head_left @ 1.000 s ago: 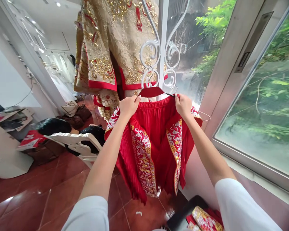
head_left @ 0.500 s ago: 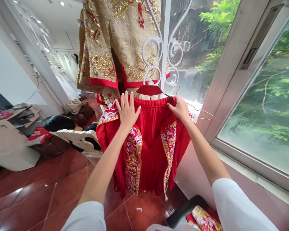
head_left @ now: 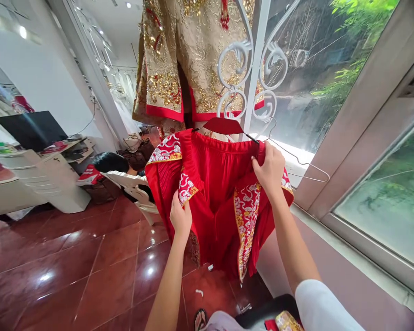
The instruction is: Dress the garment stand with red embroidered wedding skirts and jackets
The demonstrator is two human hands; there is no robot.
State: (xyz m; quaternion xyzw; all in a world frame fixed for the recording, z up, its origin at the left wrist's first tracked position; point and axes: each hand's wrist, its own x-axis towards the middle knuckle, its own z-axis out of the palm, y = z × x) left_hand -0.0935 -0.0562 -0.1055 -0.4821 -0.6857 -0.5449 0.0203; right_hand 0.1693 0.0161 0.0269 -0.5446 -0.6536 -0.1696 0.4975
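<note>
A red pleated skirt (head_left: 207, 211) with silver and gold embroidered panels hangs in front of me by its gathered waistband, on a hanger (head_left: 224, 125) with a red middle part. My left hand (head_left: 181, 212) is closed on the edge of the skirt's left embroidered panel, below the waistband. At the right end of the waistband, my right hand (head_left: 269, 166) grips the cloth beside the hanger's dark arm. The fingertips of the right hand are partly hidden behind the fabric.
A beige garment with gold sequins (head_left: 200, 59) hangs behind, by a white scrolled metal rack (head_left: 253, 73). A bare wire hanger (head_left: 307, 168) hangs near the window (head_left: 382, 220). To the left, a dark-haired person (head_left: 110, 163) is by a white chair (head_left: 134, 188). A black seat (head_left: 269, 310) holds embroidered cloth.
My left hand has moved from the waistband down to the left panel and pulled its edge up and outward. My right hand stays at the waistband's right end. The view has turned left.
</note>
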